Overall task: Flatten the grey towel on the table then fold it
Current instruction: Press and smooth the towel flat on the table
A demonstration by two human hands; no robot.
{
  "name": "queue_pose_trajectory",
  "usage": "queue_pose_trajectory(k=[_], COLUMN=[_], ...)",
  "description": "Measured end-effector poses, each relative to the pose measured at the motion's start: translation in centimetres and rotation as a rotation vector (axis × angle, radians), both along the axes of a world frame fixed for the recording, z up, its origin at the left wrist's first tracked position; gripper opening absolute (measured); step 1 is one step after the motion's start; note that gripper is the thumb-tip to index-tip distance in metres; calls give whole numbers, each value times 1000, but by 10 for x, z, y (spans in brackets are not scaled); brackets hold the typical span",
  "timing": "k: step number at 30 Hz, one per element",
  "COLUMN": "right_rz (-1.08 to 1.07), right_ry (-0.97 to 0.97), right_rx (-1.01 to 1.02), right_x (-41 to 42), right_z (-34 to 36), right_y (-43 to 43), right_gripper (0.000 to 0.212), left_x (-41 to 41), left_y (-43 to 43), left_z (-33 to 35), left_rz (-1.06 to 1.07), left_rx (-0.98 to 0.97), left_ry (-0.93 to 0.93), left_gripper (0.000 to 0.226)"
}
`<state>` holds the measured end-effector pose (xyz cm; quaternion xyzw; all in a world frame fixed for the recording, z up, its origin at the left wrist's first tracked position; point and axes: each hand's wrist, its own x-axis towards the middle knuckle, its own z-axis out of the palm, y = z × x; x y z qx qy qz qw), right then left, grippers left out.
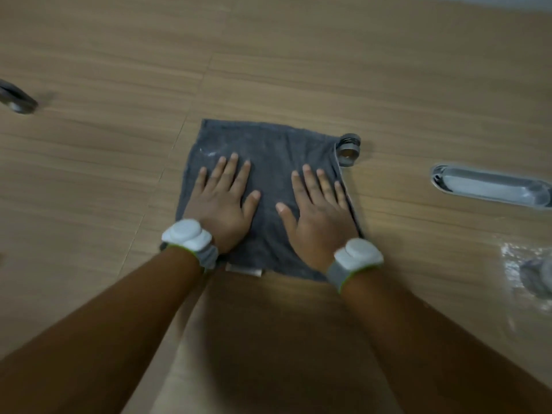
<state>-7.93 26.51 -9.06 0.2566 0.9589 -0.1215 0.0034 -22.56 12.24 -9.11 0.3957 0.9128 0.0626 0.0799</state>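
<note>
Two bare forearms enter from the lower edge of the frame and converge toward its centre. Each wrist carries a grey band with a white rounded device on top: the left wristband point(188, 238) and the right wristband point(357, 258).

Just above them, the left hand point(222, 201) and the right hand point(316, 213) lie palm-down, side by side but apart. Their fingers are straight and spread, and they press flat on the grey towel point(268, 150). Neither hand pinches or curls round the cloth.

The towel lies at the centre of the frame on the wood-grain table point(298, 70). It is laid out as a roughly square, mostly smooth shape, with slight creases near its upper right corner. A small pale label point(243, 271) shows at its lower edge, between the two wrists.

At the lower right edge of the frame lies a crumpled clear plastic wrap point(528, 276) with something grey inside; the detail is blurred.

Right of centre, well apart from the towel, rests an oblong grey tray point(490, 186).

A small round metal object point(348, 149) sits at the towel's upper right corner, touching or just beside its edge.

At the upper left edge of the frame, a dark blurred object point(18, 100) lies on the table, too indistinct to identify.
</note>
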Motion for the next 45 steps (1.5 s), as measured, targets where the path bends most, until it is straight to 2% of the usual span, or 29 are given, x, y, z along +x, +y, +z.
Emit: queue_pose_trajectory(k=[6,11,21,24,29,35,39,45], right_rz=[-52,-140,-242,-241,-206,-147,-149,-321], right_ry=[-62,-50,-69,-28,9,-17,-17,-16], right_rx=[49,66,56,44,145,94,107,91], right_x=[97,156,111,119,188,269,259,192], right_z=[5,8,-10,-11,-4,-4,-5,-8], right_y=[18,48,141,126,58,7,32,117], right_gripper=[72,76,89,84,72,75,77,79], left_x=[104,154,125,127,178,258,250,187], left_y=[6,43,121,112,71,10,27,121], left_z=[1,-1,6,4,8,3,2,3], left_rz=[-52,-149,-188,-159,-145,-141,-146,-196], left_rx=[6,38,4,-15,15,-40,-37,3], left_ry=[-31,-66,-90,-71,-64,-48,-49,-85], left_gripper=[70,68,68,67,66,66,68,67])
